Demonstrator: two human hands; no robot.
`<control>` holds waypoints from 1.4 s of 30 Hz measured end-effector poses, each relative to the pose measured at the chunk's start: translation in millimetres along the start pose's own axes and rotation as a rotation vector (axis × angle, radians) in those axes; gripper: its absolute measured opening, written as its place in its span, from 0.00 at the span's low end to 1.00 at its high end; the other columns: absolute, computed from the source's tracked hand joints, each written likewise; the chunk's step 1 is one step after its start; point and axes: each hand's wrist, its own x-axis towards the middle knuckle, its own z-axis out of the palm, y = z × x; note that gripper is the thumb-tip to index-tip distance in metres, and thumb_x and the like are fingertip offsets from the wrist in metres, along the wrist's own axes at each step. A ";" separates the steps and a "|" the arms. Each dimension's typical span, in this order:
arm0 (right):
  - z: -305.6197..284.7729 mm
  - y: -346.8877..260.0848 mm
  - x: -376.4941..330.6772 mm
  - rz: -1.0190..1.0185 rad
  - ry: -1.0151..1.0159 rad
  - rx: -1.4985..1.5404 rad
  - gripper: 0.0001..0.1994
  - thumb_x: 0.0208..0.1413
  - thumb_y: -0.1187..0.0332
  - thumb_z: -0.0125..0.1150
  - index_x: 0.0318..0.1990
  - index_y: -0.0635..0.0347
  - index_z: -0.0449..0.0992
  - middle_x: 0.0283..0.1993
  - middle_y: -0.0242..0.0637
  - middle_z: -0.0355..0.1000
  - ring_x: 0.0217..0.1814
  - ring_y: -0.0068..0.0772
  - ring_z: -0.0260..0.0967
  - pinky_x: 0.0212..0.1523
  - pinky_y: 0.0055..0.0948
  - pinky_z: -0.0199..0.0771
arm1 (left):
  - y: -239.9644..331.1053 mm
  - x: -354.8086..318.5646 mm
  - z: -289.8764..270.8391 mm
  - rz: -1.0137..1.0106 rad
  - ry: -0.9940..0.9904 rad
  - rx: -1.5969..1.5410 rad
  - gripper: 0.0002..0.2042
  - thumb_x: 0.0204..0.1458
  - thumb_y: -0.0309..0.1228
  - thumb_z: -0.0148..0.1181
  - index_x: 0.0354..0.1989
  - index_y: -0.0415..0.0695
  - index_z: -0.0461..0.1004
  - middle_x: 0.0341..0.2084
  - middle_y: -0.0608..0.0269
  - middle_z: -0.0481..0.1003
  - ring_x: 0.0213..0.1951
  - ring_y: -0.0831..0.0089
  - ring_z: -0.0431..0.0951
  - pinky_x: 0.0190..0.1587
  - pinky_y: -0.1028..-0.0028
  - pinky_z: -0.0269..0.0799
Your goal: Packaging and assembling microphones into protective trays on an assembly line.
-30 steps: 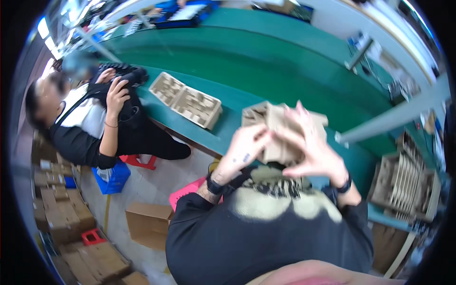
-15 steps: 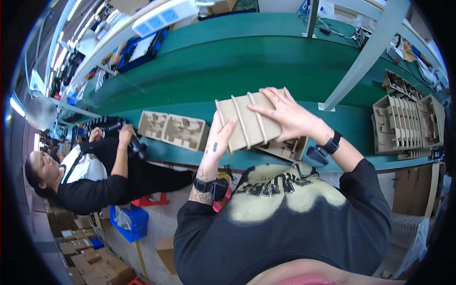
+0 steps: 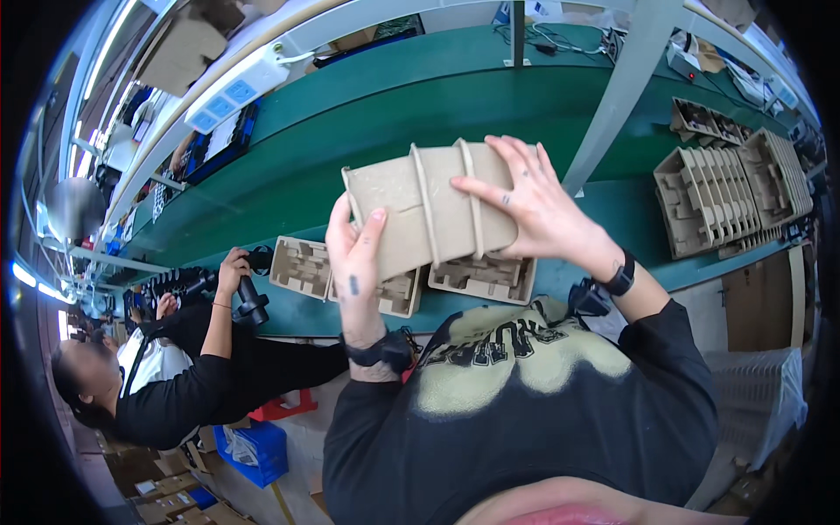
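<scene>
I am holding a beige ribbed moulded-pulp tray (image 3: 433,210) up in both hands above the green work table (image 3: 350,131).

My left hand (image 3: 357,262) is clamping the tray's lower left edge, thumb up against its face; my right hand (image 3: 534,206) is pressing spread fingers over its right end. Under it, three more pulp trays (image 3: 302,265) are lying on the table's near edge. A stack of similar trays (image 3: 726,197) is standing well apart at right. At left, a co-worker's hand (image 3: 234,262) is gripping a black tool (image 3: 249,306).
</scene>
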 end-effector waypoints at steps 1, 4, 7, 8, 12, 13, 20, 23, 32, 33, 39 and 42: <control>-1.1 10.8 -1.0 -0.001 0.006 0.002 0.47 0.23 0.60 0.75 0.62 0.32 0.63 0.66 0.55 0.47 0.67 0.64 0.45 0.64 0.64 0.46 | -2.1 7.4 4.0 0.006 -0.020 0.007 0.17 0.57 0.23 0.52 0.55 0.33 0.63 0.46 0.53 0.73 0.46 0.71 0.75 0.50 0.73 0.70; -2.9 40.7 -6.0 -0.023 0.008 0.005 0.48 0.22 0.61 0.75 0.61 0.34 0.64 0.66 0.56 0.46 0.67 0.63 0.45 0.63 0.63 0.47 | -13.1 24.3 27.5 0.024 -0.040 0.012 0.17 0.56 0.23 0.53 0.54 0.34 0.64 0.45 0.53 0.74 0.44 0.70 0.77 0.47 0.73 0.72; 12.4 49.8 -10.9 0.056 0.075 0.018 0.48 0.20 0.63 0.75 0.61 0.36 0.64 0.65 0.56 0.46 0.67 0.62 0.46 0.64 0.61 0.47 | -36.1 28.7 67.5 0.373 0.102 0.584 0.18 0.55 0.24 0.55 0.54 0.34 0.64 0.42 0.53 0.76 0.41 0.68 0.78 0.45 0.72 0.73; 18.8 52.1 -15.6 0.074 0.076 0.032 0.48 0.20 0.63 0.75 0.61 0.36 0.64 0.65 0.56 0.46 0.67 0.62 0.46 0.64 0.61 0.47 | -29.0 28.8 83.2 0.361 0.085 0.595 0.18 0.55 0.24 0.55 0.54 0.34 0.64 0.42 0.53 0.76 0.41 0.68 0.78 0.45 0.72 0.73; 13.5 95.0 -21.2 0.045 0.212 0.077 0.48 0.19 0.65 0.74 0.61 0.37 0.65 0.65 0.56 0.47 0.67 0.61 0.46 0.64 0.59 0.46 | -7.6 58.1 80.9 0.089 -0.028 0.446 0.19 0.56 0.27 0.55 0.54 0.35 0.64 0.44 0.52 0.75 0.45 0.67 0.77 0.48 0.71 0.71; 10.9 93.8 -27.9 0.063 0.206 0.067 0.48 0.20 0.65 0.74 0.61 0.37 0.65 0.65 0.56 0.47 0.67 0.61 0.46 0.64 0.59 0.46 | -14.2 62.3 64.1 -0.007 -0.050 0.190 0.18 0.56 0.28 0.55 0.54 0.35 0.64 0.45 0.52 0.74 0.45 0.67 0.76 0.48 0.70 0.71; 42.6 120.8 -72.9 0.251 0.178 0.156 0.49 0.19 0.65 0.75 0.61 0.37 0.64 0.66 0.55 0.46 0.68 0.60 0.44 0.65 0.59 0.44 | -57.4 74.7 25.8 0.368 0.353 0.307 0.21 0.58 0.31 0.53 0.58 0.35 0.62 0.41 0.51 0.76 0.41 0.68 0.78 0.42 0.71 0.74; 50.4 128.1 -105.3 0.428 0.086 -0.009 0.50 0.20 0.65 0.75 0.62 0.36 0.62 0.66 0.53 0.45 0.69 0.59 0.42 0.66 0.60 0.42 | -57.6 80.6 -7.2 0.425 0.428 0.670 0.20 0.58 0.31 0.54 0.56 0.35 0.62 0.39 0.50 0.77 0.37 0.66 0.79 0.41 0.69 0.74; 65.0 127.5 -110.3 0.575 0.016 -0.015 0.50 0.20 0.65 0.76 0.62 0.34 0.61 0.67 0.52 0.44 0.70 0.59 0.40 0.66 0.64 0.39 | -248.8 61.6 -49.9 -0.211 -0.366 1.838 0.19 0.58 0.40 0.46 0.51 0.39 0.66 0.27 0.45 0.78 0.27 0.49 0.78 0.29 0.58 0.74; 64.5 132.1 -112.0 0.587 0.019 -0.006 0.50 0.20 0.65 0.76 0.62 0.34 0.62 0.67 0.52 0.44 0.70 0.59 0.40 0.66 0.65 0.39 | -250.5 60.1 -41.1 -0.203 -0.379 1.838 0.19 0.58 0.40 0.46 0.51 0.39 0.66 0.27 0.45 0.78 0.27 0.49 0.78 0.29 0.58 0.74; 34.3 124.8 -111.4 0.445 -0.059 -0.095 0.50 0.18 0.67 0.75 0.62 0.34 0.63 0.67 0.52 0.45 0.70 0.59 0.41 0.67 0.64 0.39 | -135.4 49.4 87.3 -0.277 -0.060 0.721 0.22 0.57 0.46 0.53 0.42 0.36 0.74 0.27 0.54 0.79 0.29 0.66 0.81 0.33 0.68 0.75; 29.5 98.4 -90.3 0.304 -0.062 -0.098 0.50 0.20 0.66 0.74 0.62 0.29 0.62 0.67 0.53 0.44 0.70 0.60 0.41 0.66 0.66 0.38 | -156.3 34.7 139.0 -0.114 -0.295 0.441 0.19 0.54 0.43 0.59 0.42 0.37 0.75 0.26 0.58 0.79 0.29 0.72 0.79 0.32 0.73 0.74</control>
